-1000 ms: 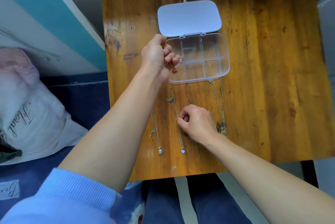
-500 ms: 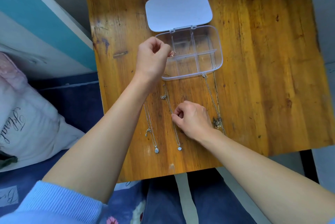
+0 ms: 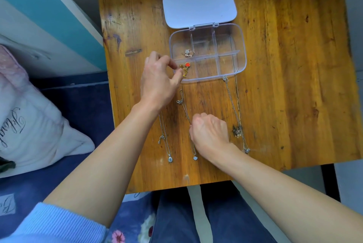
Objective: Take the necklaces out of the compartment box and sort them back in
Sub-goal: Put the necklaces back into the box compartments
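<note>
Clear plastic compartment box (image 3: 240, 50) sits on the wooden table (image 3: 284, 85), lid (image 3: 199, 5) swung fully open and lying flat on the far side, joined at the hinge. Base is split into six cells, three across and two deep. Far-left cell holds a small rose-gold necklace (image 3: 189, 53), bunched up near the divider. Near-left cell holds a gold necklace with a red pendant (image 3: 186, 67), chain gathered below the red piece. The other four cells show only clear plastic.

Left hand (image 3: 158, 81) is at the near-left corner of the box. Thumb and forefinger are pinched close together right at the gold chain, at the cell's left edge; other fingers loosely curled. Contact looks likely, but whether the fingertips actually grip the chain cannot be told.

Right hand (image 3: 211, 133) rests on the table nearer the person, fingers clenched into a loose fist, pinching the middle silver necklace (image 3: 184, 108). That chain runs from its clasp just short of the box, under the fist, to a pale pendant that shows just left of the wrist.

Two more lie loose on the wood, touched by neither hand. Left silver necklace (image 3: 167, 147) comes out from under the left forearm and ends in a small bluish pendant near the table's front edge. Right silver necklace (image 3: 234, 109) starts touching the box's front wall and runs toward the person, passing just right of the right hand.
</note>
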`<state>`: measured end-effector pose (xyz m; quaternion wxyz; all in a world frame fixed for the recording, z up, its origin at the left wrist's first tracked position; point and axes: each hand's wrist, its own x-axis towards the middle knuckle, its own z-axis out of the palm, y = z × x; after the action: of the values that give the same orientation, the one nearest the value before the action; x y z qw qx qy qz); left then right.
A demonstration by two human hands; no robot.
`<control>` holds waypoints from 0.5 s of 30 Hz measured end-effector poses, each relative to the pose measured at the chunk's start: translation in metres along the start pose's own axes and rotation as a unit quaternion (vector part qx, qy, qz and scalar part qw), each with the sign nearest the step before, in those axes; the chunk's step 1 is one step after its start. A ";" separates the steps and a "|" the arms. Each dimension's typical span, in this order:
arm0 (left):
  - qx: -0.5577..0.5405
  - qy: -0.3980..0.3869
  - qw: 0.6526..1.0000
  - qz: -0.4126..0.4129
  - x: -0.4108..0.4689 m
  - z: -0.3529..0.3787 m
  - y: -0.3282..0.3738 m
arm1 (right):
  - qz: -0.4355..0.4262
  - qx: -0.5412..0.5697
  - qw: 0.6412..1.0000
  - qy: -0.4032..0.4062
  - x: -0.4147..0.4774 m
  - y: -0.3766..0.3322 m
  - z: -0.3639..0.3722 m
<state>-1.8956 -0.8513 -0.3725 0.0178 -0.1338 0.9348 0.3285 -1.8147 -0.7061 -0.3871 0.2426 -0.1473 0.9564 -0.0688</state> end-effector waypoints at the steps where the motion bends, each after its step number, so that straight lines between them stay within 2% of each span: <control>1: -0.022 0.011 1.000 -0.008 0.001 0.000 0.001 | -0.006 -0.001 1.000 0.000 0.000 0.000 0.000; 5: -0.074 0.049 0.995 -0.035 0.011 0.001 0.003 | -0.003 0.116 0.993 0.000 0.003 0.016 -0.002; 8: -0.046 0.044 0.997 -0.051 0.023 0.010 0.003 | 0.003 0.289 0.957 -0.011 0.001 0.034 -0.008; 10: 0.013 0.021 0.999 -0.034 0.026 0.020 0.002 | 0.001 0.375 0.927 0.034 -0.003 0.044 -0.015; 12: 0.062 -0.009 0.998 -0.007 0.023 0.030 -0.003 | 0.004 0.415 0.906 0.085 -0.005 0.050 -0.025; 15: 0.077 -0.013 0.997 0.001 0.019 0.040 -0.011 | 0.025 0.483 0.864 0.138 -0.001 0.051 -0.044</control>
<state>-1.9134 -0.8390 -0.4127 0.0401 -0.1264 0.9572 0.2572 -1.8477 -0.6552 -0.3587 0.1508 0.0229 0.8306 -0.5356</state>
